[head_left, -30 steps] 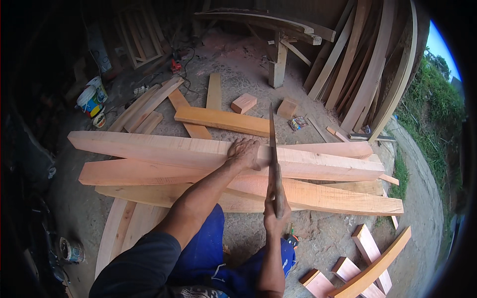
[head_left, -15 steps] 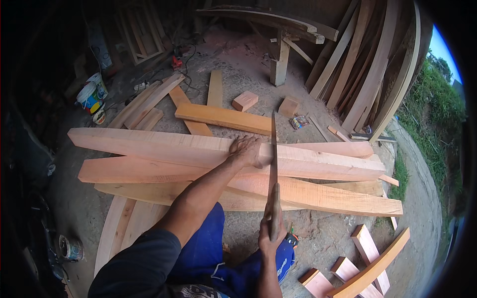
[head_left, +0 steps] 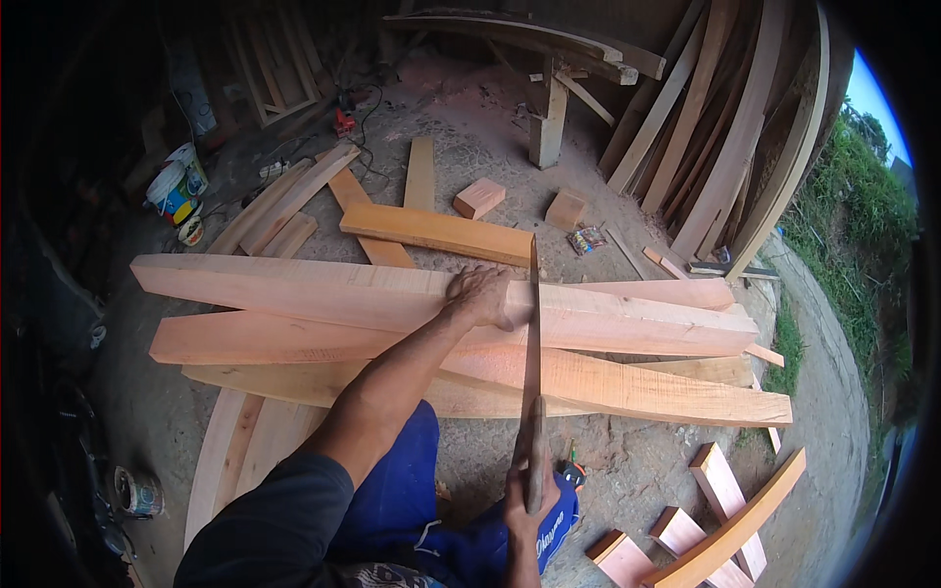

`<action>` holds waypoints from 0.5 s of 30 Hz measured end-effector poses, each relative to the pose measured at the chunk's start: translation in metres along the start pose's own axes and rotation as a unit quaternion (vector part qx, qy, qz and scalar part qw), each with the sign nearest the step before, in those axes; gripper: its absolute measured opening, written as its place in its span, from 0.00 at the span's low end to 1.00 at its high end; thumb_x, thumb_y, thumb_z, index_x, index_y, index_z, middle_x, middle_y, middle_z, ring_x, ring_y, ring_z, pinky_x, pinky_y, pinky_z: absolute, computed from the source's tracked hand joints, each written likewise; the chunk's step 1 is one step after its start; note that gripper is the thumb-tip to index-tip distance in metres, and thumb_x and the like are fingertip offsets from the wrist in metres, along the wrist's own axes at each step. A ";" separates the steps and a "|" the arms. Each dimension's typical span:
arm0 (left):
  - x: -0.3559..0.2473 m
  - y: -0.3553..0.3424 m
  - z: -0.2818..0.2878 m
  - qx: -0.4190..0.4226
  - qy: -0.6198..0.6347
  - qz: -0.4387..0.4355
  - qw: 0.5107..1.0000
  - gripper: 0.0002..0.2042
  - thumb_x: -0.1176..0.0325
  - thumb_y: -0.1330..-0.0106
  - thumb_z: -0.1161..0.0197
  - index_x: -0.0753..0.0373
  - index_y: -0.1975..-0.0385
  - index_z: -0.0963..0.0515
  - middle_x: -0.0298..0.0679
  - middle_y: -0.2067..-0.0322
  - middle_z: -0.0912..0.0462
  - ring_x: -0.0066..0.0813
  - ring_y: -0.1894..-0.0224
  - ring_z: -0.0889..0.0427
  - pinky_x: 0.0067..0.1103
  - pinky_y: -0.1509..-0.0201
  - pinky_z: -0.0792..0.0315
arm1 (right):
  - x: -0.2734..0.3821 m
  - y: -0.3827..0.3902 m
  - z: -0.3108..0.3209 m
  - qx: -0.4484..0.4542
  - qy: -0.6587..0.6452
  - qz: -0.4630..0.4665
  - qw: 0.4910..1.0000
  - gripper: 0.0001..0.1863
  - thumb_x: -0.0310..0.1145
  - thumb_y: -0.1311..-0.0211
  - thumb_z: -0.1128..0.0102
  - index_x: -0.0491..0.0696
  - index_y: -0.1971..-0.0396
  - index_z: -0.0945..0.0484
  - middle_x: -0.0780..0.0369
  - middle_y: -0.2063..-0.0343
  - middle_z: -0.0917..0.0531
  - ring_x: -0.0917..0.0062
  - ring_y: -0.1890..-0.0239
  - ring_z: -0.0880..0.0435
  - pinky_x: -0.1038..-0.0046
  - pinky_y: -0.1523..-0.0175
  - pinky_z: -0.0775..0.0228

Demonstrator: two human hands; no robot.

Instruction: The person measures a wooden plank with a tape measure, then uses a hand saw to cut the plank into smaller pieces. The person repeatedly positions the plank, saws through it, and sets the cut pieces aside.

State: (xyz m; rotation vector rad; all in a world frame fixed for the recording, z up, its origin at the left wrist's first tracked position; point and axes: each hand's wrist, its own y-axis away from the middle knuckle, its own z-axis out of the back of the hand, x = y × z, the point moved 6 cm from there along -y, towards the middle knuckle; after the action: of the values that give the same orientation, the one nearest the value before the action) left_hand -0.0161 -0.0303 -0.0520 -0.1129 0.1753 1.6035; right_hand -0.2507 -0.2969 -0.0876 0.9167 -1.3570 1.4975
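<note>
A long pale pink wooden beam (head_left: 294, 290) lies across the top of a stack of planks. My left hand (head_left: 480, 296) grips it near its middle, fingers over the far edge, just left of the saw. In my right hand (head_left: 527, 500) is the wooden handle of a handsaw (head_left: 533, 363), closed in my fingers close to my knee. The saw's narrow blade points away from me and crosses the beam. Whether it has cut into the wood is hidden. Beneath lie a second pink beam (head_left: 265, 337) and a curved, lighter plank (head_left: 676, 389).
An orange board (head_left: 431, 231) and two small blocks, one pinkish (head_left: 479, 197), lie beyond the stack. Cut pieces and a curved orange strip (head_left: 735, 524) sit at right front. Tall planks (head_left: 725, 147) lean at far right. Paint buckets (head_left: 172, 191) stand at left.
The saw has been drawn back toward me, my right hand moving lower and slightly left. My left hand stays on the beam. The whole view has shifted very slightly.
</note>
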 end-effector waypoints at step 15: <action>0.010 -0.010 -0.007 0.022 0.020 0.010 0.999 0.53 0.45 0.60 0.13 0.66 0.32 0.28 0.48 0.34 0.21 0.46 0.29 0.25 0.40 0.27 0.32 | 0.005 0.074 0.035 0.075 0.000 -0.070 0.995 0.32 0.25 0.36 0.38 0.35 0.31 0.26 0.50 0.45 0.11 0.70 0.47 0.10 0.69 0.40 0.20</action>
State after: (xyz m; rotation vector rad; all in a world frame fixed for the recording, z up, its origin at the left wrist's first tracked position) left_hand -0.0066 -0.0216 -0.0609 -0.1099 0.2438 1.6176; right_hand -0.3236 -0.3317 -0.1032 1.0835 -1.1670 1.5052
